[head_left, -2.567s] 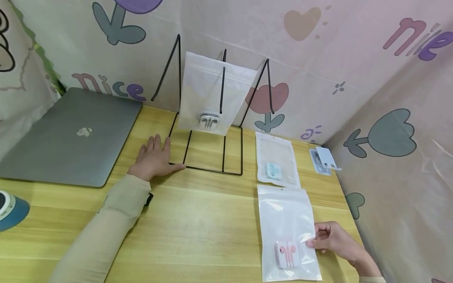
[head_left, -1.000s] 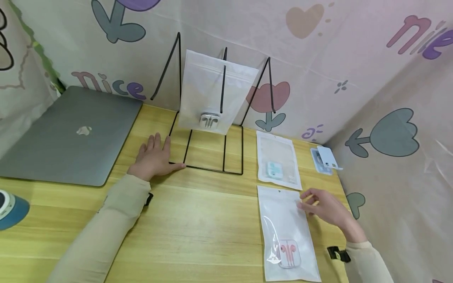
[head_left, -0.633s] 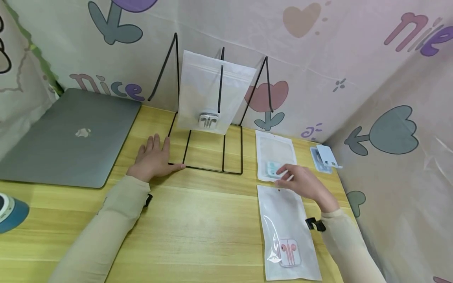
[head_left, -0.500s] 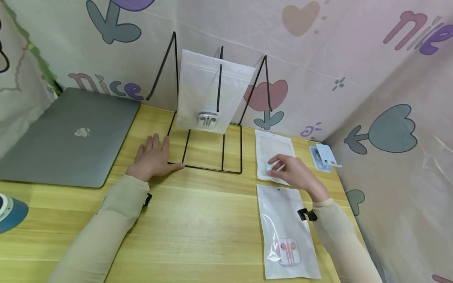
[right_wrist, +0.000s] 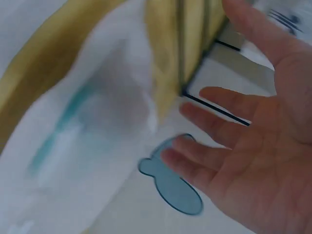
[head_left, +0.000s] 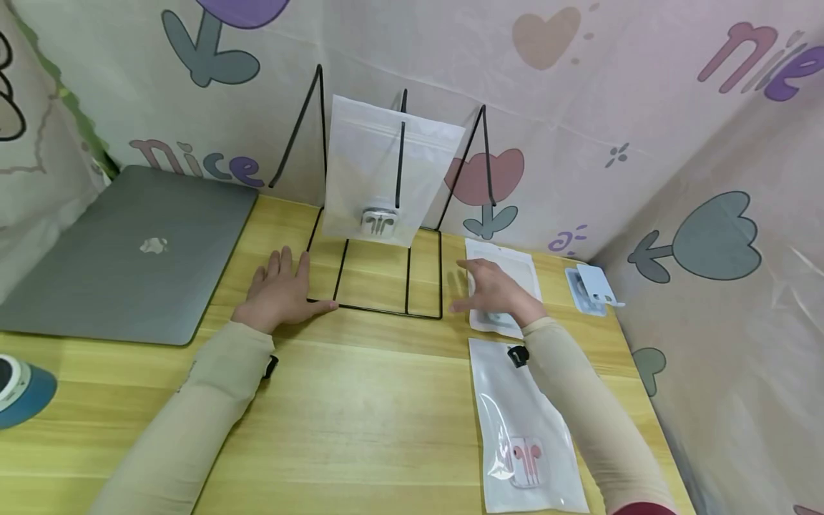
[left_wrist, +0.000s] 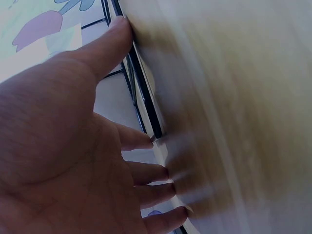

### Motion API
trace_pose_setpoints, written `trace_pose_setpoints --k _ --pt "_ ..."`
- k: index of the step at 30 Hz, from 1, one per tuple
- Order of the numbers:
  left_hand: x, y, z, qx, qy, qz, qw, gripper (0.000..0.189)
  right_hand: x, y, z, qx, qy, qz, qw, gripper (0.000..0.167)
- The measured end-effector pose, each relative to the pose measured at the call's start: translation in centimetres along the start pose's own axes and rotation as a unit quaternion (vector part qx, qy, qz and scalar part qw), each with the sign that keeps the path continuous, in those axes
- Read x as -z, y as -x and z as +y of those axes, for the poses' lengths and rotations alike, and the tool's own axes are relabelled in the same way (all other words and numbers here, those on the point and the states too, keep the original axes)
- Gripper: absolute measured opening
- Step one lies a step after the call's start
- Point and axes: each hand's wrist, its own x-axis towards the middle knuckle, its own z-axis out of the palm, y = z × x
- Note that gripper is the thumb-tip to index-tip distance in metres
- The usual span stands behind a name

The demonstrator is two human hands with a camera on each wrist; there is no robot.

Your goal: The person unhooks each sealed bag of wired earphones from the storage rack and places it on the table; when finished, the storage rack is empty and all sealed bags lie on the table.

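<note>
My left hand [head_left: 277, 292] lies spread on the table, its thumb at the front left corner of a black wire display rack [head_left: 386, 311]. From the rack's middle hook hangs a white zip bag [head_left: 386, 157] with white earphones [head_left: 378, 223] in a case. My right hand [head_left: 492, 290], fingers apart and holding nothing, is over a second zip bag [head_left: 515, 266] and partly covers it; blurred teal shows through that bag [right_wrist: 92, 122] in the right wrist view. Nearer me lies a third bag [head_left: 508, 386] with pink earphones [head_left: 526, 461], partly under my right forearm.
A grey laptop [head_left: 129, 257] lies closed at the left, with a blue round object with a white top [head_left: 26, 390] in front of it. Small white and pale blue packaging [head_left: 589, 290] lies at the right. A printed curtain [head_left: 399, 43] stands behind the table.
My right hand has left the edge of the pink-earphone bag and moved forward and left over the second bag, its fingers spreading. My left hand stays put.
</note>
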Motion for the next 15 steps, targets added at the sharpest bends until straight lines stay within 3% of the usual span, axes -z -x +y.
trace_pose_setpoints --k 5,15 --pt "-0.1 0.1 0.1 -0.002 0.002 0.004 1.0000 0.107 -1.5 -1.3 0.1 -0.018 0.060 -0.030 0.9976 0.116" --pt "0.1 0.2 0.3 0.002 -0.005 0.008 1.0000 0.106 -2.5 -1.9 0.3 -0.018 0.094 -0.053 0.9939 0.121"
